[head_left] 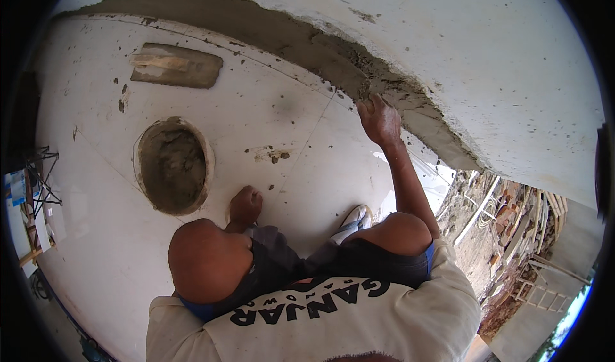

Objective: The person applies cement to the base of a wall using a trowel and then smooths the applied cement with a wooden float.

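Observation:
My right hand point(382, 120) is stretched out to a band of wet grey mortar point(333, 61) along the foot of the white wall. Its fingers are curled against the mortar, and whatever they grip is hidden under them. Beside my bent left knee, my left hand point(247, 203) is closed in a loose fist, with nothing seen in it. A bucket point(210, 163) holding grey mortar stands on the floor to the left of that hand. Farther off lies a mortar-smeared plastering float point(204, 67) with a light wooden handle.
White floor tiles point(301, 163) carry scattered mortar crumbs. The white wall point(500, 87) rises at the far right. Rubble and long poles point(512, 227) lie beyond the floor's right edge, with a ladder point(541, 296) near them. A dark metal frame point(45, 176) stands at the far left.

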Motion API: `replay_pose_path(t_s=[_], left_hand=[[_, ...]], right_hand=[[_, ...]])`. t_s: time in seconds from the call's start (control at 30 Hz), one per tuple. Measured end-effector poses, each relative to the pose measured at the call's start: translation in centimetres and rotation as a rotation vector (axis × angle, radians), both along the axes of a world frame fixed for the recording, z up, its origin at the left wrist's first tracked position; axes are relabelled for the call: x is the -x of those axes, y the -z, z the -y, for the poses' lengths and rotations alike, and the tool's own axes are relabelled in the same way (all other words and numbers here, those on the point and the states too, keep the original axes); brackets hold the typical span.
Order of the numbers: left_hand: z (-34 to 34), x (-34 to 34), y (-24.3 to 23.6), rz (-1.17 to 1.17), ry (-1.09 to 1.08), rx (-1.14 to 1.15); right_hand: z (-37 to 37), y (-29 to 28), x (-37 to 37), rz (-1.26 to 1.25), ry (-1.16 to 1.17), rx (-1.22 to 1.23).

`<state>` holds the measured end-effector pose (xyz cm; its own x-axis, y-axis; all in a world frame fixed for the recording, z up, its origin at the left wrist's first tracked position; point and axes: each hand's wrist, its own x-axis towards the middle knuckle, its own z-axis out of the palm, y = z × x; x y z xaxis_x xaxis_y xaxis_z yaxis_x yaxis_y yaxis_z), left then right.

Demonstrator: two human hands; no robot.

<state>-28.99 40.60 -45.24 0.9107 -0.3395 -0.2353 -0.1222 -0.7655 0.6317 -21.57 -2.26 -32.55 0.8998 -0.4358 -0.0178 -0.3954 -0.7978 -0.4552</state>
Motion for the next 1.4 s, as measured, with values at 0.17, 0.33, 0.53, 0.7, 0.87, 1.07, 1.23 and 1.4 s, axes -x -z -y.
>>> replay_pose_path(t_s=[0.17, 0.33, 0.53, 0.7, 0.87, 1.07, 1.23, 1.4], left_hand=[[0.3, 0.2, 0.1, 0.001, 0.006, -0.048], [-0.1, 0.2, 0.5, -0.007, 0.006, -0.077], [0.1, 0.1, 0.3, 0.018, 0.01, -0.037], [0.6, -0.2, 0.2, 0.009, 0.019, -0.038], [-0.1, 0.3, 0.4, 0.053, 0.022, -0.048], [0.3, 0.3, 0.3, 0.002, 0.007, -0.07], [0.4, 0.1, -0.2, -0.047, 0.013, -0.136], [0.6, 0.1, -0.4, -0.041, -0.002, -0.082]], right_hand=[[1.4, 5.4, 5.3, -0.119, -0.02, -0.038], [0.3, 7.4, 4.9, -0.15, -0.034, -0.081], [-1.8, 7.2, -1.3, -0.268, -0.043, -0.055], [-1.5, 6.8, -3.0, -0.202, 0.039, -0.07], [-0.3, 3.8, -1.5, -0.119, 0.064, -0.076], [0.9, 2.1, 3.4, -0.03, 0.137, -0.015], [2.3, 5.8, 8.1, -0.044, 0.053, -0.001], [3.0, 9.4, 9.2, -0.164, 0.081, 0.031]])
